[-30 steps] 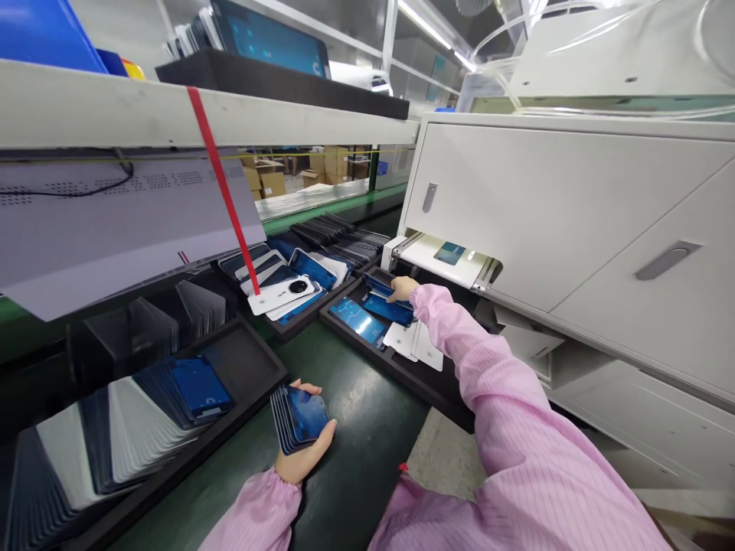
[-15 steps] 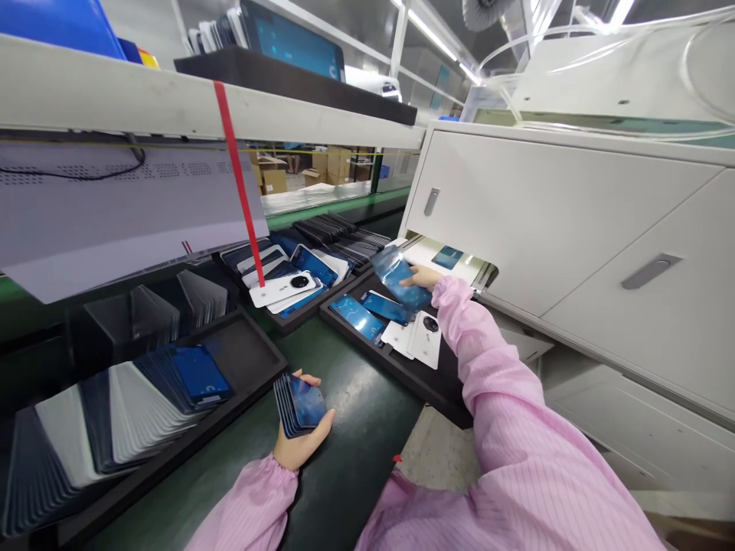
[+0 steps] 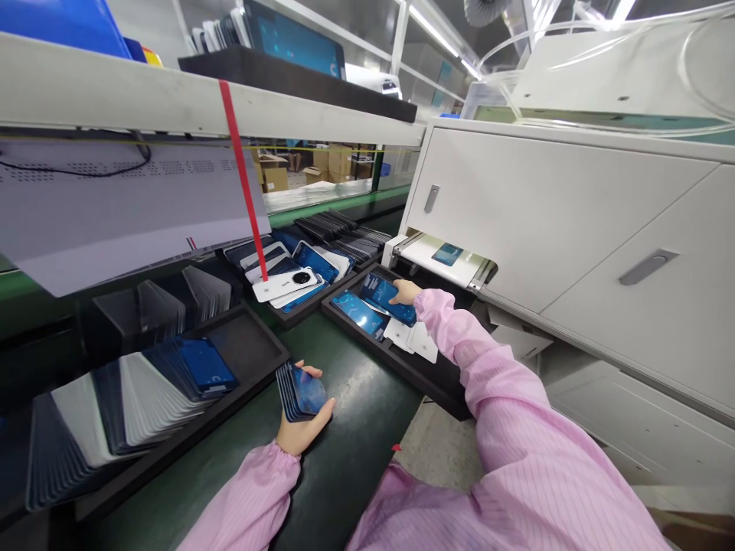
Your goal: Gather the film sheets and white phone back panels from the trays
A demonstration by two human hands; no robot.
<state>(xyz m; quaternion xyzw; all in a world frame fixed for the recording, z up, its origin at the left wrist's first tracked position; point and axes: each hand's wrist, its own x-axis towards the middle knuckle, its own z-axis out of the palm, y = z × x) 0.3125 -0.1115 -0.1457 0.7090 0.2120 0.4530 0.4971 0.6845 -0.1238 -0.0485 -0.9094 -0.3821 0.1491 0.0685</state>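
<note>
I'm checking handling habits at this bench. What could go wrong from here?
The left hand holds a fanned stack of covers from below; one could slide out. The right hand presses a blue cover onto loose pieces in the black tray, so surfaces might scuff.

So the left hand (image 3: 299,428) sits low in the middle of the frame over the bench (image 3: 356,451), holding a stack of panels (image 3: 302,392), with a long tray of upright panels (image 3: 115,413) running off to the lower left. Right hand (image 3: 406,291) is further back, center frame, resting on a panel (image 3: 386,295) in a tray (image 3: 402,367) just in front of the machine (image 3: 574,229) that fills the right side. Behind and left of that tray there's another tray of loose panels (image 3: 292,279), under a shelf (image 3: 172,107) across the upper left.
</note>
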